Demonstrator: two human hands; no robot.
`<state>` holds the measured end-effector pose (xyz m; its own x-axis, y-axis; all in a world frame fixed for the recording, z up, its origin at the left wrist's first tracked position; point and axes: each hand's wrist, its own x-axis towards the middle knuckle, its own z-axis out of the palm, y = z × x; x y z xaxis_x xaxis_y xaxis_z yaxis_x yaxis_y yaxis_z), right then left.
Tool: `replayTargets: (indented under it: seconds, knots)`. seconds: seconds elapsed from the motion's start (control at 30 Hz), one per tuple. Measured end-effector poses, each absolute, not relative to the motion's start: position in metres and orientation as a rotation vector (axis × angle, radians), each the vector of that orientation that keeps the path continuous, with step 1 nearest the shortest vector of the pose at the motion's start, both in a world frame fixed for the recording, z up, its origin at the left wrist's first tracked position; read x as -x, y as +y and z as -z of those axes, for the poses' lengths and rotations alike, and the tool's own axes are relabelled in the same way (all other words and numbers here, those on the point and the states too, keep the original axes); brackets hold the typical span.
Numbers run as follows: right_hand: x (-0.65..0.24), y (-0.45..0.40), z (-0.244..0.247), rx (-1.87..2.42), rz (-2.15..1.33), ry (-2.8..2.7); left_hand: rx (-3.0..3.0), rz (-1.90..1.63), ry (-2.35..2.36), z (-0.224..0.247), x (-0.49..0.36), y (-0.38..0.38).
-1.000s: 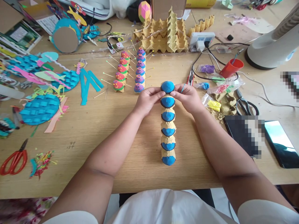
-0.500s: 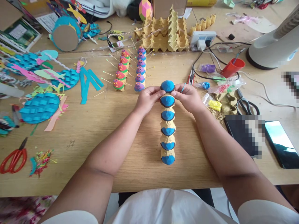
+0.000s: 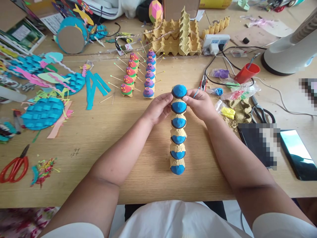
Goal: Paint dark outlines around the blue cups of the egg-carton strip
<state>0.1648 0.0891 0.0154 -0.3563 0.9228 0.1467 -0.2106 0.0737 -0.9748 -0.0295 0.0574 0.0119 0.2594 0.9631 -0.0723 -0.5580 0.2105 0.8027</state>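
Observation:
An egg carton strip point(image 3: 178, 131) stretches away from me on the table, its row of cups topped with blue caps with dark lower rims. At its far end, my left hand point(image 3: 159, 107) pinches the left side of the last cup, the lower fingers curled. My right hand point(image 3: 201, 104) grips the same cup from the right, thumb on the dark rim. A thin blue strand point(image 3: 196, 93) shows at the right hand's fingers; how it is held I cannot make out. Beyond stand a red-faced caterpillar point(image 3: 128, 79) and a purple-faced caterpillar point(image 3: 149, 82), with pins sticking out.
Egg trays point(image 3: 165, 44) and a power strip point(image 3: 215, 41) stand at the back. To the right are a red cup point(image 3: 247, 72), clay packets, black-handled scissors point(image 3: 262, 112) and a phone point(image 3: 298, 153). Blue woven paper fish point(image 3: 42, 113) and red scissors point(image 3: 15, 168) lie left.
The far end of the egg carton strip has swung slightly right. My left thumb has shifted a little off the dark rim toward the cup's side. My right hand stays nearly in place.

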Motion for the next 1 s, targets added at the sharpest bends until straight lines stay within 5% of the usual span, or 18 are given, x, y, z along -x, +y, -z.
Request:
replayTargets:
  seconds: [1.0]
  knots:
    - [-0.163,0.085,-0.025,0.693,-1.733,-1.142,-0.68,-1.109,0.637,-0.017,0.033,0.055]
